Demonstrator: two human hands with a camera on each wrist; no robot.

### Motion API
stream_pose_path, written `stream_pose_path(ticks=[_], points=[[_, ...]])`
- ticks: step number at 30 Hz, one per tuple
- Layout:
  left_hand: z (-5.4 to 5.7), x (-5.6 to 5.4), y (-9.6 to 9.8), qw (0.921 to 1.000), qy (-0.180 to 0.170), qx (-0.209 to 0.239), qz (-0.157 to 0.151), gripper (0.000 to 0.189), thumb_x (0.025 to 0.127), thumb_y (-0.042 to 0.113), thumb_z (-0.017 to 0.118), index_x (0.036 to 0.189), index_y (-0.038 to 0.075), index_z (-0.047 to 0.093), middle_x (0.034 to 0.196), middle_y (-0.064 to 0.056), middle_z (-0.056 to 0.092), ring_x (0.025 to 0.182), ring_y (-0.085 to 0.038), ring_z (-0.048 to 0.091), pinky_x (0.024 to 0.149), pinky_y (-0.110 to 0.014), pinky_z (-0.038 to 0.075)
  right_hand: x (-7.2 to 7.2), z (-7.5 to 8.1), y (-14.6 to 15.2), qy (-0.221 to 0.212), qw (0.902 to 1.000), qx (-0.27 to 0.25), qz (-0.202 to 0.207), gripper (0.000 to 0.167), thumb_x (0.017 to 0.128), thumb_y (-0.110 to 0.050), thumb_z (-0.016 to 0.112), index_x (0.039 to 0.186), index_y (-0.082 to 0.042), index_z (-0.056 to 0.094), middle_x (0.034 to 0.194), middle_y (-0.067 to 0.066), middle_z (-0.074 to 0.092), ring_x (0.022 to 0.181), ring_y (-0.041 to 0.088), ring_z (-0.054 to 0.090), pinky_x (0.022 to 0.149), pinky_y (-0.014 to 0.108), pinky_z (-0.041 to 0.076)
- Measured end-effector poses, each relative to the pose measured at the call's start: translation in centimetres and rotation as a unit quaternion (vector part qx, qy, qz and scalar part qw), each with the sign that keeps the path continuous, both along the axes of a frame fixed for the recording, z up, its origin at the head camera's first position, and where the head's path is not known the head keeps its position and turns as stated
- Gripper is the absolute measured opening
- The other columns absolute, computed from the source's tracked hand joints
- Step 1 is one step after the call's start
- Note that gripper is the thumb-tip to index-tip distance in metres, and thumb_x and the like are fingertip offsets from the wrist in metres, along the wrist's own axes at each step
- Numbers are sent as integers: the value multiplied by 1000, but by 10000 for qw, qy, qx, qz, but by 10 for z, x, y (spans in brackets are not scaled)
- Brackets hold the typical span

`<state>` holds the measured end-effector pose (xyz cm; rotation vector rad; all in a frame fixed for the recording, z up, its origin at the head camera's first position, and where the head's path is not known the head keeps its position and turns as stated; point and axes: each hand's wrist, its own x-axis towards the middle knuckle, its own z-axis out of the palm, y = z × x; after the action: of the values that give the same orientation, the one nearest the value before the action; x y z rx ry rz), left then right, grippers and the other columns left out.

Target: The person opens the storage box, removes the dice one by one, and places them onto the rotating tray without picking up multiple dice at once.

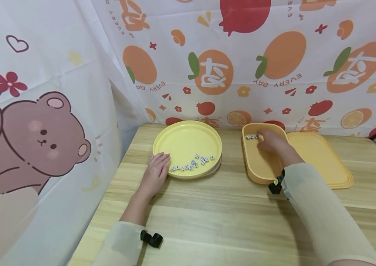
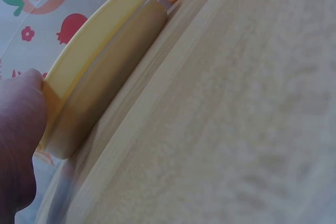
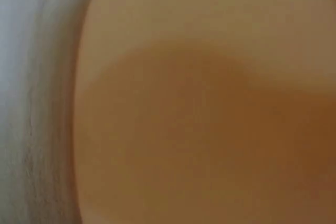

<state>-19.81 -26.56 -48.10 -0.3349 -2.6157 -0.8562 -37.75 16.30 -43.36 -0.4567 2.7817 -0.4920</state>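
My left hand point(image 1: 157, 170) holds the near left rim of a round yellow tray point(image 1: 188, 138). In the left wrist view that hand point(image 2: 21, 124) bends over the tray's edge point(image 2: 100, 35), its fingertips hidden. Several white dice point(image 1: 191, 167) with dark pips lie in the tray's near part. My right hand point(image 1: 271, 141) reaches into an orange rectangular box point(image 1: 262, 166), beside a few dice point(image 1: 251, 137) at its far left end. Its fingertips are largely hidden, so what they hold is unclear. The right wrist view is filled by the blurred orange box point(image 3: 184, 129).
A yellow-orange lid point(image 1: 321, 159) lies flat to the right of the box. Beneath everything is a wooden table point(image 1: 207, 221). A fruit-printed cloth point(image 1: 174, 74) hangs behind it, and a bear-printed cloth point(image 1: 44, 136) hangs along the left.
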Motion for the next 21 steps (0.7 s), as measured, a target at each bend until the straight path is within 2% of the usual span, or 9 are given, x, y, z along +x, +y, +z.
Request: stream_pose_path(ticks=[3, 6, 8, 12, 14, 17, 21], points=[[0, 1, 0, 10000, 14, -2, -2, 34, 103, 14, 48, 128, -6, 61, 139, -15, 58, 140, -33, 41, 122, -59, 16, 0, -5, -2, -110, 9997, -176, -130, 46, 97, -18, 58, 140, -9, 46, 115, 16, 60, 105, 32, 52, 101, 51, 44], [1, 2, 1, 10000, 21, -1, -15, 34, 103, 15, 48, 127, -6, 61, 139, -15, 57, 140, -33, 41, 121, -60, 16, 0, -9, -1, -208, 9993, -264, -183, 46, 97, -18, 58, 141, -10, 46, 118, 15, 59, 108, 32, 51, 103, 52, 43], [1, 2, 1, 10000, 31, 6, -27, 34, 103, 15, 48, 127, -6, 61, 139, -16, 58, 140, -34, 41, 121, -60, 16, -1, -12, -1, -82, 9997, -197, -86, 43, 96, -16, 58, 136, -6, 50, 119, 17, 59, 107, 34, 52, 103, 53, 43], [2, 2, 0, 10000, 34, 22, -30, 34, 103, 14, 48, 127, -7, 61, 139, -16, 58, 139, -34, 41, 121, -60, 16, -3, -15, -1, 433, 9986, 11, 293, 30, 91, -11, 61, 119, 2, 62, 109, 19, 65, 95, 34, 57, 93, 52, 49], [2, 2, 0, 10000, 31, 20, -14, 34, 103, 14, 48, 127, -6, 61, 139, -16, 58, 140, -33, 41, 121, -60, 16, -3, -14, -1, 558, 9976, 56, 405, 22, 90, -10, 62, 107, 3, 67, 101, 17, 67, 89, 32, 58, 86, 48, 50], [2, 2, 0, 10000, 32, 27, -3, 34, 103, 14, 48, 127, -6, 61, 139, -16, 57, 140, -33, 40, 121, -60, 16, -1, -12, -3, 560, 9976, 147, 384, 16, 90, -11, 63, 98, 1, 71, 94, 13, 68, 84, 28, 58, 79, 43, 50], [3, 3, 0, 10000, 23, 25, 0, 34, 103, 14, 48, 127, -6, 61, 139, -16, 57, 140, -34, 40, 122, -60, 15, 4, -5, -7, 456, 9987, 120, 188, 16, 90, -13, 64, 98, -2, 72, 93, 10, 69, 82, 26, 59, 76, 39, 49]])
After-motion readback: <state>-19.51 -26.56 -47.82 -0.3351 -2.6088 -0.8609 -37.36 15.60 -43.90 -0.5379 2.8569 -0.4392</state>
